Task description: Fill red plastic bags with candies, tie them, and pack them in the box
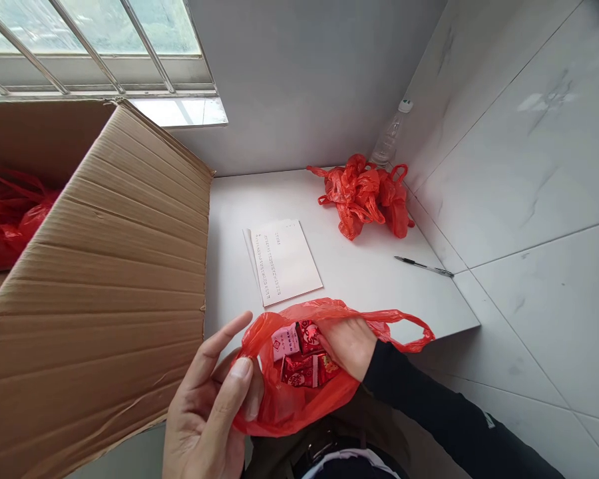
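Observation:
A red plastic bag (289, 406) hangs open in front of me at the table's near edge. Several small red and pink packets (299, 356) lie inside it. My left hand (204, 406) pinches the bag's left rim between thumb and fingers. My right hand (347, 346), in a black sleeve, reaches into the bag from the right, fingers curled on the rim and the packets. One bag handle (409, 329) loops out to the right.
A large open cardboard box (100, 279) fills the left, with red bags (10, 213) inside. On the white table (359, 273) lie a printed sheet (284, 261), a pile of red bags (367, 194), a pen (423, 267) and a clear bottle (390, 136) in the corner.

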Tool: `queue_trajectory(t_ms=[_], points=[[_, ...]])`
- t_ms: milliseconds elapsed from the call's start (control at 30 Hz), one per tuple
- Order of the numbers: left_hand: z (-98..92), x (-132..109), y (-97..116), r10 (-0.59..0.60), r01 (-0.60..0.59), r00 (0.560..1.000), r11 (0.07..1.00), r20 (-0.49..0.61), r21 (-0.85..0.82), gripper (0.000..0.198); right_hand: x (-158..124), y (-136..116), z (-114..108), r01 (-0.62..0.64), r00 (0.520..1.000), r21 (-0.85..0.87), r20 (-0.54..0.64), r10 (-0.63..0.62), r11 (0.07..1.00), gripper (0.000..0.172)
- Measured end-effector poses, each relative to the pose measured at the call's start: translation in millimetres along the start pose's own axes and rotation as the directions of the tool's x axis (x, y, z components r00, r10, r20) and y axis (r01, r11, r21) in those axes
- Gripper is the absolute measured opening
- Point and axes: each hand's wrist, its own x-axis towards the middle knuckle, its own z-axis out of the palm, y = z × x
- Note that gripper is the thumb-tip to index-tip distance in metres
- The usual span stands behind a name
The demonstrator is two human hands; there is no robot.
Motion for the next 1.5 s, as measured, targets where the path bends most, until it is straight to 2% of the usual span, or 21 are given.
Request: queue_trajectory(t_ms=[200,333,433,567,700,800,933,1033,1200,1300,1400,1500], points=[[-2.2,-1.1,-0.6,0.016,-0.016,1.000,1.000,0.013,0.004,0.045,11.6,-29.7,5.6,0.046,0.999,-0.006,0.007,-0.046,0.999,0.025],[2.1,-3.7,1.6,-0.019,0.019,1.000,1.000,-0.008,-0.001,0.045,27.2,-39.8,14.6,0.052,0.999,0.001,0.011,-0.052,0.999,0.020],[7.2,-7.0,5.2,-0.025,0.025,0.999,1.000,-0.039,-0.008,0.045,30.1,-36.5,16.0,0.054,0.999,0.000,0.002,-0.054,0.999,0.021],[9.4,-7.6,8.7,-0.032,0.032,0.996,0.999,-0.086,-0.012,0.042,15.0,-25.6,7.6,0.034,0.999,-0.013,-0.006,-0.034,0.999,0.023],[0.3,-1.2,3.9,-0.024,0.022,0.998,0.999,-0.057,-0.029,0.043,2.7,-12.8,-1.6,0.003,1.000,-0.040,0.008,-0.003,0.999,0.026],[-5.1,1.7,-0.1,-0.025,0.024,0.999,0.999,-0.023,-0.037,0.046,1.7,-7.4,-2.5,0.001,1.000,-0.055,0.016,0.000,0.999,0.019],[0.9,-2.9,4.3,-0.035,0.034,0.997,0.999,-0.069,-0.028,0.044,-1.2,-15.0,0.1,0.043,0.998,-0.053,0.044,-0.041,0.998,0.017],[6.8,-7.1,9.4,-0.033,0.031,0.996,0.999,-0.084,-0.021,0.041,-3.9,-25.1,1.8,0.122,0.988,-0.029,0.099,-0.119,0.992,0.025],[0.4,-5.4,6.6,-0.023,0.021,0.998,0.999,-0.062,-0.026,0.041,-7.8,-25.3,-1.7,0.044,0.993,-0.049,0.110,-0.038,0.998,0.016],[-5.1,-2.9,2.9,-0.004,0.002,0.999,0.999,-0.043,-0.035,0.043,-13.3,-18.7,-2.3,0.044,0.986,-0.068,0.161,-0.032,0.997,0.011],[-6.0,-2.0,1.7,-0.013,0.011,0.999,0.999,-0.042,-0.031,0.042,-17.2,-14.2,1.0,0.048,0.977,-0.089,0.209,-0.028,0.995,0.021],[-7.5,-1.2,0.6,-0.009,0.009,1.000,1.000,-0.022,-0.013,0.044,-17.5,-11.7,3.2,0.002,0.980,-0.118,0.197,0.021,0.993,0.031]])
